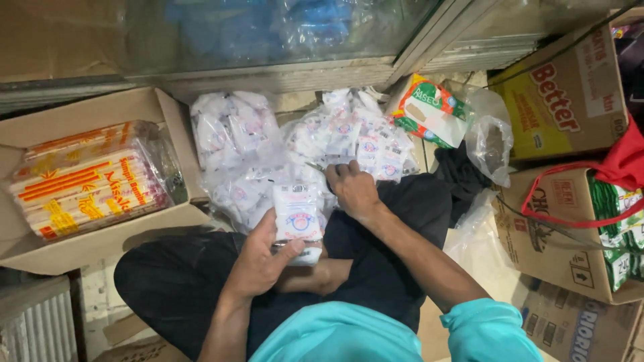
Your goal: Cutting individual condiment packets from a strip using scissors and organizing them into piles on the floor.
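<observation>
I sit cross-legged on the floor. My left hand [261, 261] grips a small white packet [298, 218] with a red and blue round mark, held over my lap. My right hand [352, 188] reaches forward, fingers curled on the clear plastic of a big bag of the same white packets [355, 137]. A second clear bag of white packets [231, 131] lies just left of it.
An open cardboard box [168, 114] at left holds a clear pack of yellow and red sticks [87, 177]. A tissue box [433, 110] and a clear plastic bag [493, 144] lie behind right. Several cardboard cartons [563, 100] stand at right, one with green packs [620, 228]. A glass-fronted cabinet [268, 33] is ahead.
</observation>
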